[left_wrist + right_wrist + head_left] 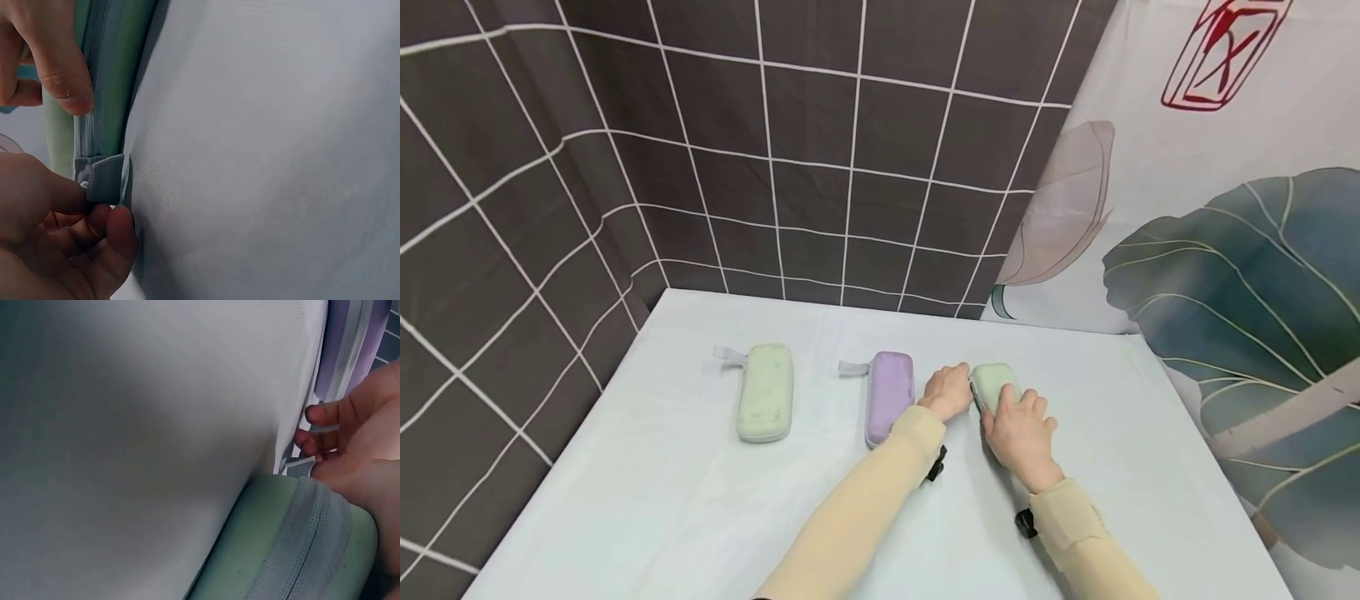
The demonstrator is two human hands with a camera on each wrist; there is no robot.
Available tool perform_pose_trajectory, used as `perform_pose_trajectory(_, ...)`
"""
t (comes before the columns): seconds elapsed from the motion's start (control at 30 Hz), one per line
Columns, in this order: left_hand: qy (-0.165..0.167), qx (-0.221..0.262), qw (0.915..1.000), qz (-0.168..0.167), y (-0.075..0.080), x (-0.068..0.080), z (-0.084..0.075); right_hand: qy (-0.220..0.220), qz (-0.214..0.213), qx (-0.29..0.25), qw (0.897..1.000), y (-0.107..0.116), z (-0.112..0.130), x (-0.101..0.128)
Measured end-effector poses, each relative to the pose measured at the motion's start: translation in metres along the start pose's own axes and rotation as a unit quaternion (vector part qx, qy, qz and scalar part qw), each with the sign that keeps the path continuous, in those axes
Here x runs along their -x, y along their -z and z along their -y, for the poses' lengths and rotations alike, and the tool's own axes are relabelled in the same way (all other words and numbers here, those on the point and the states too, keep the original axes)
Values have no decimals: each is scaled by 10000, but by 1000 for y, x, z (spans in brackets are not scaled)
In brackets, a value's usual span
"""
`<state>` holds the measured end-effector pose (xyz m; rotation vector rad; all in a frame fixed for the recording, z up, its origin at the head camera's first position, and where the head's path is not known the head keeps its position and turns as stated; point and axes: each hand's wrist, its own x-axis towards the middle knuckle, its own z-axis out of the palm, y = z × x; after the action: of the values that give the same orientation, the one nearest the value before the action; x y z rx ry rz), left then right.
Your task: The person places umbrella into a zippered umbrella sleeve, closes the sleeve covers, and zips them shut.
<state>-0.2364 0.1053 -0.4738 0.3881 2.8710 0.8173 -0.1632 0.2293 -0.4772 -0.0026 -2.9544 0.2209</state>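
A small pale green zip case (992, 385) lies at the right of the table, its grey zipper (95, 128) facing my left hand. My right hand (1022, 433) grips this case from its near right side, with the thumb (72, 90) pressed along the zipper. At the zipper's end, my left hand (947, 392) pinches a grey fabric tab (106, 180) between thumb and fingers. In the right wrist view, the left hand (369, 428) shows beyond the case's rounded end (294, 544).
Just left of my left hand lies a purple case (891, 392) with a light strap. Farther left is another pale green case (766, 392), also with a strap. A dark checked cloth (805, 150) and a leaf-printed cloth (1240, 250) hang behind the white table (647, 500).
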Motion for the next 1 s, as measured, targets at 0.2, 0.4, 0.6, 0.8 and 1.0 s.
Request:
perform_pose_trajectory(0.2, -32, -48, 10000, 26, -2, -2, -3, -289, 135, 68, 9995, 2, 4, 0)
perform_pose_trajectory(0.4, -55, -69, 9999, 82, -3, -4, -4, -503, 295, 141, 9982, 3, 8, -1)
perform_pose_trajectory(0.6, -65, -219, 9996, 144, -1, -3, -6, -435, 324, 407, 9977, 4, 14, 1)
perform_pose_trajectory(0.8, -145, -260, 9994, 152, -3, -1, -5, -278, 72, 562, 9980, 2, 16, 4)
perform_pose_trajectory(1.0, -190, -364, 9991, 91, -4, 1, -6, -424, 281, 431, 9978, 2, 15, 3)
